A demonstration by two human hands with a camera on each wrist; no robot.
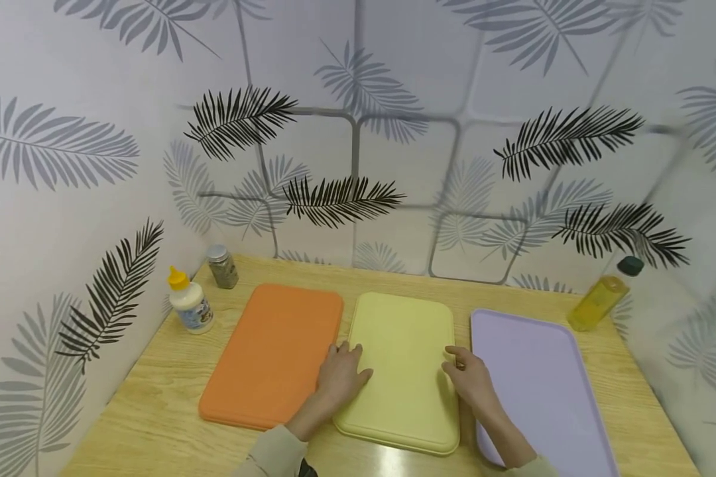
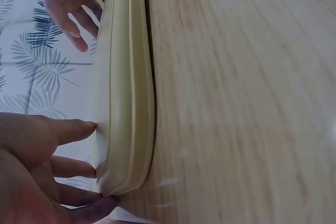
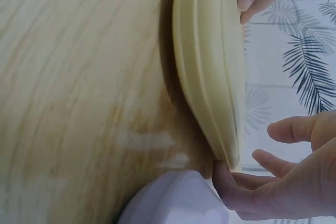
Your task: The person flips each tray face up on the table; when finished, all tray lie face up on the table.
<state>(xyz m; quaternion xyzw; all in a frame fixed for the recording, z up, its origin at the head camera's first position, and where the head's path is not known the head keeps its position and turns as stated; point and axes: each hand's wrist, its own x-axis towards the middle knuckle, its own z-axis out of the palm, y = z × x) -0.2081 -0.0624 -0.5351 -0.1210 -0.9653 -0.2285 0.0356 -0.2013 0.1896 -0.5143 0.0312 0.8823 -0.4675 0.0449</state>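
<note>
A pale yellow tray (image 1: 402,371) with rounded corners lies flat side up on the table, between an orange one and a purple one. My left hand (image 1: 339,374) touches its left edge, fingertips at the side and thumb over the top. In the left wrist view those fingers (image 2: 76,129) are spread along the rim. At the right edge is my right hand (image 1: 474,384), fingers loosely bent and thumb apart from them. The right wrist view has one of its fingertips (image 3: 223,177) at the yellow corner, close by the purple tray (image 3: 178,203).
The orange tray (image 1: 274,358) lies left, also flat side up. Behind it stand a white bottle with a yellow cap (image 1: 193,308) and a small lidded jar (image 1: 223,268). A bottle of yellow liquid (image 1: 599,305) stands back right. Patterned walls (image 1: 394,165) border the wooden table (image 1: 149,391).
</note>
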